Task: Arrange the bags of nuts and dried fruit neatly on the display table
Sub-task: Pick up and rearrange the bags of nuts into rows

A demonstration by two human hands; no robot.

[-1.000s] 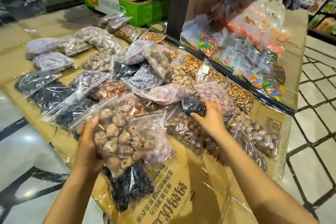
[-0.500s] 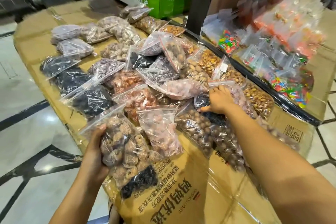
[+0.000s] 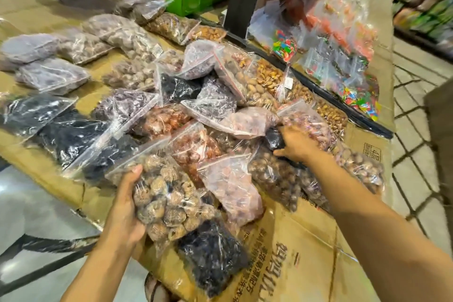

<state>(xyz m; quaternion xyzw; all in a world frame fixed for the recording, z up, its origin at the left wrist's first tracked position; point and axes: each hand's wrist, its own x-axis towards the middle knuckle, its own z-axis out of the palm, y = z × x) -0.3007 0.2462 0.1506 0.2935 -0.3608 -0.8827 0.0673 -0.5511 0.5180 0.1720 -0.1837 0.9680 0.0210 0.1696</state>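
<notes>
Head view: brown-fruit bag is gripped by L hand at near edge; dark bag, wedged just left of R hand, is seemingly pinched (blurry).

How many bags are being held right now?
2: left hand holds the brown-fruit bag at the near edge; right hand grips a black bag mid-pile, mostly hidden.

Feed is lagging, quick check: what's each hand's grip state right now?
Left hand: closed, holding the bag of wrinkled brown fruit.
Right hand: closed on the small dark bag.
</notes>
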